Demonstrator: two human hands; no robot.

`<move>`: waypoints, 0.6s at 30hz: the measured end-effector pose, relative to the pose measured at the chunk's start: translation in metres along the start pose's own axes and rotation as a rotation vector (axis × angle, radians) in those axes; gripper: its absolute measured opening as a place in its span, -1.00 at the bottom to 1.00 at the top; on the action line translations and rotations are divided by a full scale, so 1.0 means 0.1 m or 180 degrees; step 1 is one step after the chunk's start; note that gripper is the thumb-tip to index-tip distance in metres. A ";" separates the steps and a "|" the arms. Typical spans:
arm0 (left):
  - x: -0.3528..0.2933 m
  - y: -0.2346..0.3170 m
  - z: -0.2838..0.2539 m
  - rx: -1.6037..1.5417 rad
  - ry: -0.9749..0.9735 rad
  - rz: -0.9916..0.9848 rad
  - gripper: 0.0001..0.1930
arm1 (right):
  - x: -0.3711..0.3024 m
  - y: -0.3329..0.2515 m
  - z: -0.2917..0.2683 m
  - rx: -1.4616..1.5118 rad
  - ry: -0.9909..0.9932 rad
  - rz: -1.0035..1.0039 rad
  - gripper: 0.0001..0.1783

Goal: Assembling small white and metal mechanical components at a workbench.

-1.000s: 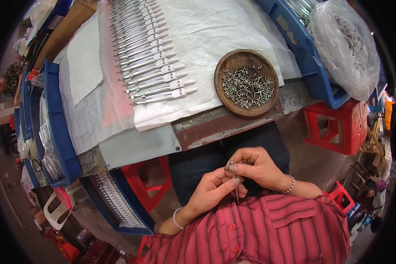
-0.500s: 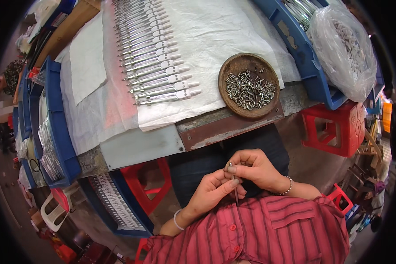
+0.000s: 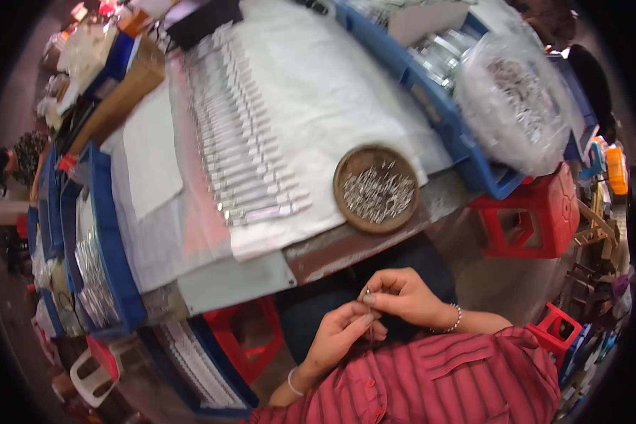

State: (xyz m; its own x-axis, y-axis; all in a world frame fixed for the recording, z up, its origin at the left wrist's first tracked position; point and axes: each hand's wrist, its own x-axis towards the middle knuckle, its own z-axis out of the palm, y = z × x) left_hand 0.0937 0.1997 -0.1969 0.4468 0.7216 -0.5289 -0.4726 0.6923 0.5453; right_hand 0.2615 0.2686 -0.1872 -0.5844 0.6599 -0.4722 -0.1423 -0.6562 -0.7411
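Head view, hands: the left hand [image 3: 339,338] and the right hand [image 3: 403,297] meet over the lap, below the table edge, fingertips touching.
Left hand: fingers curled, pinching a thin metal piece [image 3: 367,293] from below.
Right hand: closed around the upper end of the same piece, thumb and forefinger pressed on it; a bead bracelet sits on that wrist.
Metal piece: small and slim, held between both hands near the near edge of the table; its exact shape is too small to tell.
Round bowl [image 3: 376,189]: brown, on the table just above the hands, filled with small metal parts.
Row of metal rods [image 3: 240,155]: laid side by side on a white sheet [image 3: 318,92], left of the bowl.
Table [image 3: 346,247]: worn edge showing between the sheet and the lap.
Blue crates [image 3: 113,247]: along the left side, holding more metal parts.
Plastic bag [image 3: 523,106]: clear, full of metal parts, at the upper right, in another blue crate.
Red stool [image 3: 537,219]: beside the table on the right.
Shirt [image 3: 445,385]: red striped, at the lower edge.
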 end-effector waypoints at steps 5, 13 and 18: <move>0.02 0.08 -0.01 -0.0987 0.0142 0.0460 -0.81 | -0.19 -0.32 -0.02 -0.0613 0.0142 -0.0860 -0.88; 0.05 0.03 0.00 -0.1433 -0.0339 0.0947 -0.78 | -0.33 -0.24 0.00 -0.0368 0.0043 -0.0992 -0.87; -0.09 0.22 0.22 0.0644 0.0235 0.0717 -0.83 | -0.21 -0.38 -0.04 -0.0335 0.0060 -0.0427 -0.87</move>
State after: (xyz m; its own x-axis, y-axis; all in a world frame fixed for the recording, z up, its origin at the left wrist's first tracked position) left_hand 0.0954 0.2085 -0.1659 0.2879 0.8598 -0.4218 -0.3892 0.5075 0.7687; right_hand 0.2826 0.2811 -0.1507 -0.5505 0.7465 -0.3738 -0.1328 -0.5204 -0.8435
